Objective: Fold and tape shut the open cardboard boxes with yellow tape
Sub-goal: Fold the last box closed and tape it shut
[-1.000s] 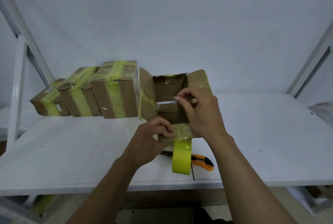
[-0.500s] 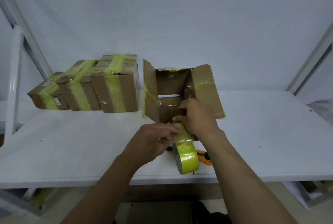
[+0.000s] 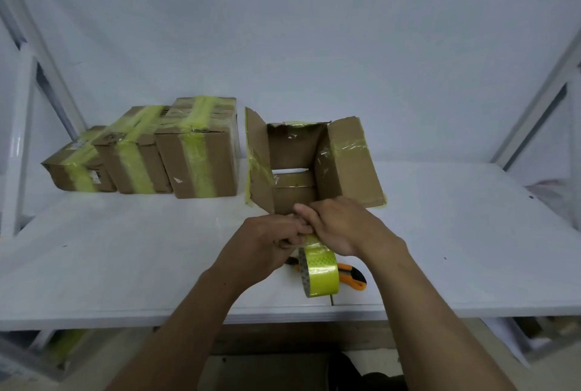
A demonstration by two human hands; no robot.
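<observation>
Left hand [image 3: 267,243] and right hand [image 3: 342,227] pinch the loose end of the yellow tape roll [image 3: 319,274] dangling just below; the open cardboard box [image 3: 295,151] sits directly beyond the fingers [image 3: 306,216], mouth facing them

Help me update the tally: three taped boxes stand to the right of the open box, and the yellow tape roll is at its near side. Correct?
No. The head view shows the three taped boxes to the left of the open box, not its right. The yellow tape roll is indeed at its near side.
</observation>
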